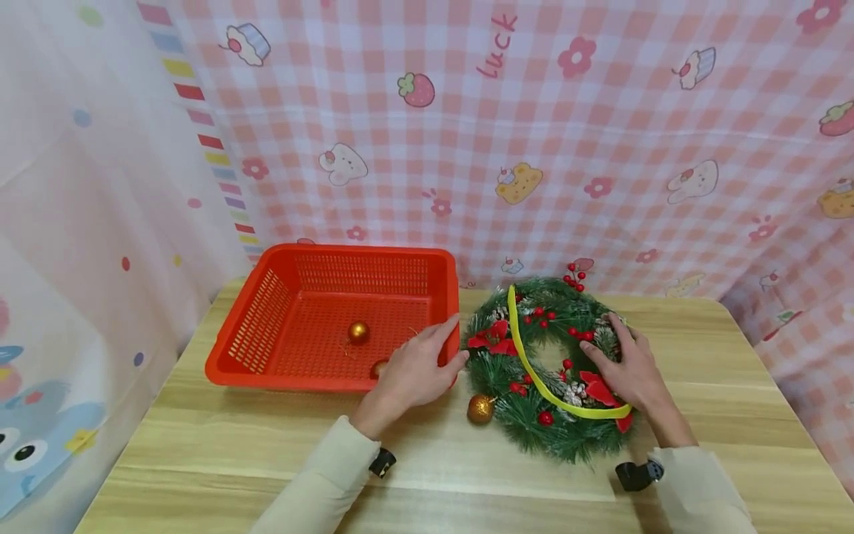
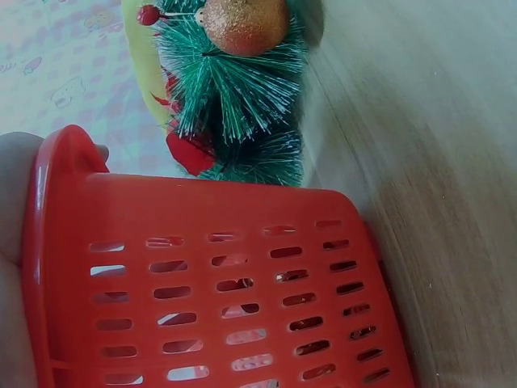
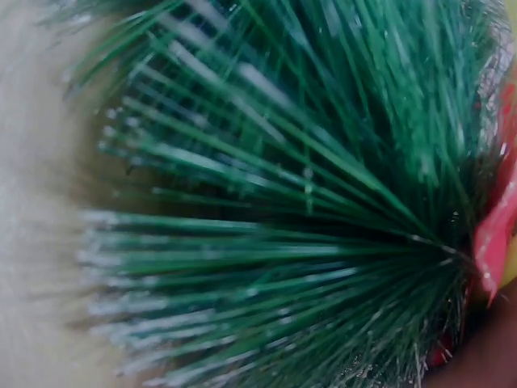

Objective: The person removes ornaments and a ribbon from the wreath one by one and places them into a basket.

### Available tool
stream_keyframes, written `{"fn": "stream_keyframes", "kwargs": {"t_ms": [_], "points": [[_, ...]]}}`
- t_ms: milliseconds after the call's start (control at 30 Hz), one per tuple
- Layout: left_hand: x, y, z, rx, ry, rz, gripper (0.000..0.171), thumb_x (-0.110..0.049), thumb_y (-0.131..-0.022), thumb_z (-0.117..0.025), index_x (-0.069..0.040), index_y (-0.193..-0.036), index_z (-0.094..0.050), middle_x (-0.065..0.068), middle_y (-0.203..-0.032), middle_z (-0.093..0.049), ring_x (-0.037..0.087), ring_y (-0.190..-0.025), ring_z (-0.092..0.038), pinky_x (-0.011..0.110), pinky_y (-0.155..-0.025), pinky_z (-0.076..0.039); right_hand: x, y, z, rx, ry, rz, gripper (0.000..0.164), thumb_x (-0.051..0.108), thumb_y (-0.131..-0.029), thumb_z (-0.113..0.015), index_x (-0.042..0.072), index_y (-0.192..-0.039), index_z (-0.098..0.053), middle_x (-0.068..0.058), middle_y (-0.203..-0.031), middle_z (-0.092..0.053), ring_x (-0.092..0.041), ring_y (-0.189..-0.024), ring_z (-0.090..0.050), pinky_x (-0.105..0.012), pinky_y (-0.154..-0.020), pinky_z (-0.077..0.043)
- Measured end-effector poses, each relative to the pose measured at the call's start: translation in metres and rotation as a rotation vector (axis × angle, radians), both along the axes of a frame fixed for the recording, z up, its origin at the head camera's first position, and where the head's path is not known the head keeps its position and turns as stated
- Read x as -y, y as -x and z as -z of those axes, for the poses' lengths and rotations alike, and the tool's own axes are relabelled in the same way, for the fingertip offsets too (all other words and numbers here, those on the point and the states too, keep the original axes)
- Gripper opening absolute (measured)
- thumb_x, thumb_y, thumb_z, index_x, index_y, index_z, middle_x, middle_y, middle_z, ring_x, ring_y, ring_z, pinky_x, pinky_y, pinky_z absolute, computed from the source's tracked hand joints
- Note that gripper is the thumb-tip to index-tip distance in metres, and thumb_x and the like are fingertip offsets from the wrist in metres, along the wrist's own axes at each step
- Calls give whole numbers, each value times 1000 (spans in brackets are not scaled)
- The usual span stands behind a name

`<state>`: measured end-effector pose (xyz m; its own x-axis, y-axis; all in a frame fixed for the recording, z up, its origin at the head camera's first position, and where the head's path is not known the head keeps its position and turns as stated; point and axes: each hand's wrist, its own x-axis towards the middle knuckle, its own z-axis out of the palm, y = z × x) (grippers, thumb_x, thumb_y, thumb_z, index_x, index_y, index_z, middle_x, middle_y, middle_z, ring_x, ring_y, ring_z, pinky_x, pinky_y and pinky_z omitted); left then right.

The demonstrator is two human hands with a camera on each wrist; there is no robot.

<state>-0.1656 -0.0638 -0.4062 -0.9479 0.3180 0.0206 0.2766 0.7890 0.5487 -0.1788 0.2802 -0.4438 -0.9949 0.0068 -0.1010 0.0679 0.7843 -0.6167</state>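
Note:
A green Christmas wreath [image 1: 527,426] with red berries, red flowers, pinecones and a yellow ribbon [image 1: 534,374] lies right of the red plastic basket [image 1: 333,382]. My right hand [image 1: 630,368] grips the wreath's right side, thumb toward the centre hole; the other fingers are partly hidden. In the right wrist view, green needles [image 3: 283,259] fill most of the picture. Over the basket's front right corner is my left hand [image 1: 416,371], thumb and index finger spread at the rim [image 2: 69,153]. A gold ball [image 1: 480,409] sits at the wreath's lower left edge.
Inside the basket lies a gold ball [image 1: 358,331], with another ball [image 1: 379,368] partly covered by my left hand. A pink checked cloth [image 1: 400,193] hangs behind the wooden table [image 1: 467,475]. The table's right edge lies beyond the wreath.

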Motion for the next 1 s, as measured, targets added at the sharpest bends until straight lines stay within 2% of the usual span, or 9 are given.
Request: {"fn": "stream_keyframes", "kwargs": {"t_ms": [300, 500, 600, 733, 833, 900, 1000], "points": [[1, 2, 0, 6, -6, 5, 66, -45, -100, -53, -24, -157, -29, 14, -151, -45, 37, -134, -47, 58, -105, -41, 2, 2, 0, 20, -103, 8, 96, 69, -95, -41, 13, -160, 2, -43, -153, -6, -66, -131, -21, -77, -97, -29], [0, 2, -3, 1, -16, 10, 65, -44, -99, -56, -22, -155, -34, 17, -151, -44, 39, -136, -44, 59, -107, -39, 1, 1, 4, 17, -108, 2, 93, 68, -96, -38, 14, -160, 2, -43, -153, -6, -66, -131, -21, -77, -96, -29], [-1, 1, -5, -47, -39, 22, 61, -40, -98, -59, -16, -151, -42, 20, -149, -45, 39, -135, -43, 57, -108, -38, 0, 0, 5, 6, -99, -2, 91, 67, -97, -37, 14, -160, 1, -42, -153, -8, -65, -132, -21, -76, -97, -29], [-5, -4, -8, -166, -93, 58, 53, -32, -95, -65, -7, -140, -54, 22, -143, -50, 38, -132, -46, 54, -109, -39, 0, 0, 5, -1, -96, 0, 90, 66, -98, -38, 13, -160, 0, -42, -153, -9, -64, -132, -22, -76, -98, -29], [-8, -9, -11, -239, -133, 76, 46, -28, -94, -67, -6, -133, -59, 20, -140, -53, 34, -131, -47, 52, -108, -40, 0, 0, 5, 0, -96, 1, 89, 65, -98, -38, 13, -160, 0, -41, -153, -9, -64, -132, -22, -76, -98, -28], [-10, -13, -13, -259, -164, 88, 42, -26, -94, -68, -8, -131, -61, 17, -139, -55, 32, -131, -47, 50, -108, -41, 0, 0, 5, 2, -95, 1, 90, 66, -98, -38, 13, -160, 0, -41, -153, -9, -64, -132, -21, -76, -99, -28], [-15, -19, -16, -253, -217, 108, 39, -26, -95, -67, -10, -130, -61, 13, -139, -55, 28, -131, -48, 46, -106, -44, -1, 0, 5, 2, -95, 1, 90, 66, -98, -37, 13, -160, 0, -42, -153, -10, -64, -132, -22, -76, -98, -28]]}}
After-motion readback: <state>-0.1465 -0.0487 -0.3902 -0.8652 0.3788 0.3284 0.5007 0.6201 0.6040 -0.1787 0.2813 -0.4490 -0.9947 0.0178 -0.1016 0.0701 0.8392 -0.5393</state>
